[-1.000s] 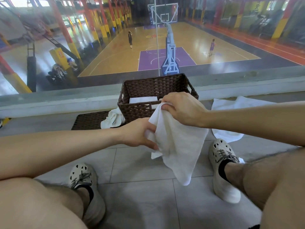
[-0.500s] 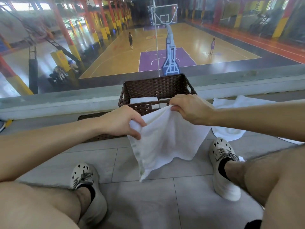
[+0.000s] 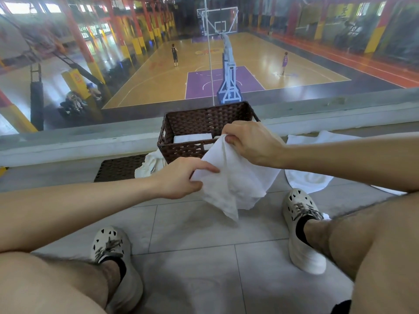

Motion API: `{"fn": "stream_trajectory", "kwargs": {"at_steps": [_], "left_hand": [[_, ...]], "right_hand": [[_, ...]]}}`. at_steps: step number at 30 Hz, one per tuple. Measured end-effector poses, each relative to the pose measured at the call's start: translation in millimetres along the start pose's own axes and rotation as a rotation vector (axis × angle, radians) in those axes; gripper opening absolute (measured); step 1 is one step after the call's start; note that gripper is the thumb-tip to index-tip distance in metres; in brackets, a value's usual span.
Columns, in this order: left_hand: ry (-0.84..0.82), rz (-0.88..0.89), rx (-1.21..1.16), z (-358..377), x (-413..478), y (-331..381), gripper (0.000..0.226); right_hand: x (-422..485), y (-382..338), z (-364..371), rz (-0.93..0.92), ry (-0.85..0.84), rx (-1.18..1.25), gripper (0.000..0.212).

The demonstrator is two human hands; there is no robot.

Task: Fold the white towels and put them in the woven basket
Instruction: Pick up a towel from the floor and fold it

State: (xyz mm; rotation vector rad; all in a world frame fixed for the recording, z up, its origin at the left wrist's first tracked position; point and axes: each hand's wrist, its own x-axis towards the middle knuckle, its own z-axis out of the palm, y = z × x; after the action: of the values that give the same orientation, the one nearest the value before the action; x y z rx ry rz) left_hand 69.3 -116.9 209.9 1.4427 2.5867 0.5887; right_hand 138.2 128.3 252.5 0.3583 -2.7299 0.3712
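A white towel (image 3: 235, 180) hangs in the air in front of the dark brown woven basket (image 3: 181, 150). My right hand (image 3: 251, 143) pinches its top corner near the basket's front rim. My left hand (image 3: 181, 177) grips its left edge lower down. The towel droops in loose folds below both hands. Inside the basket lies a folded white towel (image 3: 192, 138). A crumpled white towel (image 3: 150, 165) lies on the floor at the basket's left. Another white towel (image 3: 310, 162) is spread on the floor to the right, partly hidden by my right forearm.
A flat woven lid (image 3: 120, 168) lies on the floor left of the basket. My two shoes (image 3: 301, 232) rest on the grey tiles either side of the towel. A low ledge and glass wall (image 3: 90, 141) stand behind the basket.
My left hand moved right and down, closer under my right hand, so the spread towel has gathered into a narrower hanging shape. The crumpled towel by the basket is uncovered again.
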Motion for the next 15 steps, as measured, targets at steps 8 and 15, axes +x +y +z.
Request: {"fn": "stream_trajectory", "kwargs": {"at_steps": [8,15], "left_hand": [[-0.011,-0.104,-0.236,11,11,6,0.06],[-0.157,-0.013,-0.344,15,10,12,0.088]], "right_hand": [[7,-9,1,-0.041,0.04,0.009,0.022],[2,-12,-1,-0.104,0.032,-0.016,0.02]]}}
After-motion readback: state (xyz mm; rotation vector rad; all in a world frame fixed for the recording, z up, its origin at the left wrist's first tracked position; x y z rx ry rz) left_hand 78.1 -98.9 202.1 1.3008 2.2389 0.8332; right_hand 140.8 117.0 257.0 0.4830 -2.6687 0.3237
